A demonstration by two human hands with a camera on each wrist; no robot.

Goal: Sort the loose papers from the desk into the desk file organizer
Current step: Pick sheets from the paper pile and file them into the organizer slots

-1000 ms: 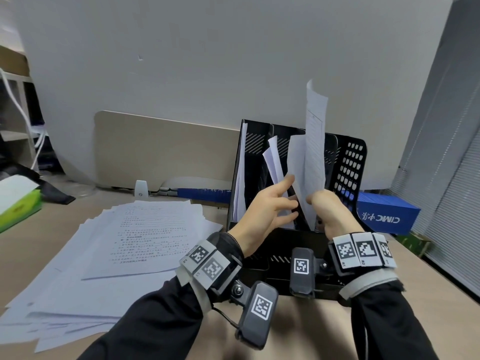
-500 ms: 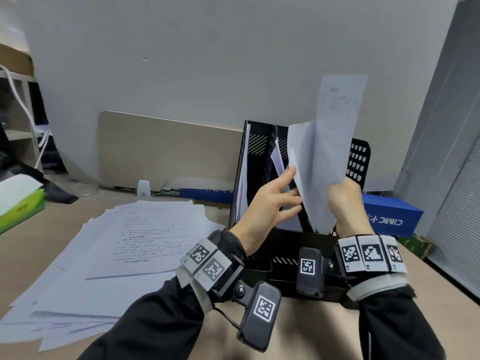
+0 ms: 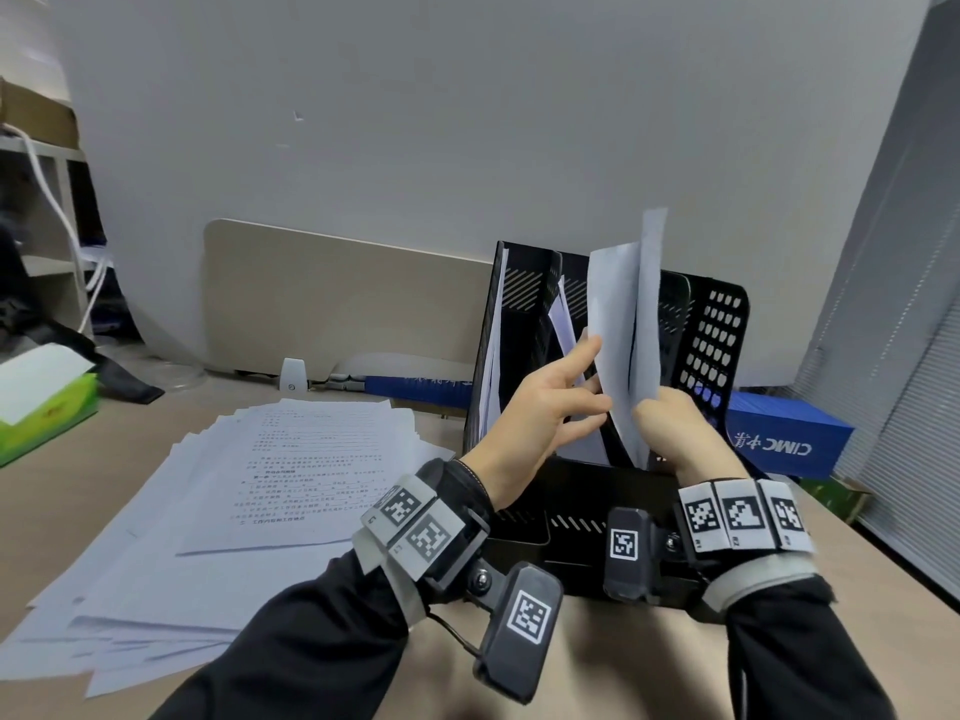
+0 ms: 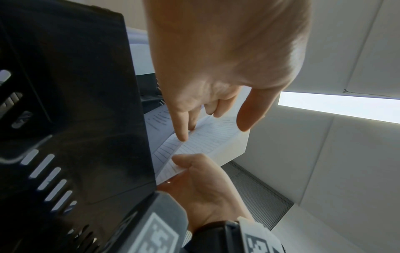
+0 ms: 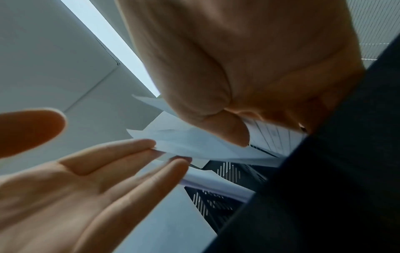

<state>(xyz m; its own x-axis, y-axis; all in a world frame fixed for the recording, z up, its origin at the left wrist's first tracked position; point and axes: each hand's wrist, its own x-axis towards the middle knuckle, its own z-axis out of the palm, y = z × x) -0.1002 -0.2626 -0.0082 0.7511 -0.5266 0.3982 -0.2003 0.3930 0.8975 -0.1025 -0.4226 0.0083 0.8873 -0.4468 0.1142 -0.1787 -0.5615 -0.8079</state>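
Desk (image 3: 363, 683), sheet (image 3: 623, 324) now edge-on, lower

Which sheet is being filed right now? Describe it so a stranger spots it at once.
Find the black file organizer standing at the back of the desk, right of the spread paper pile. Both hands meet in front of it. The sheet is the tall curled one pinched by the right hand, with the left hand touching its edge; unlike the filed papers, it rises above the dividers.
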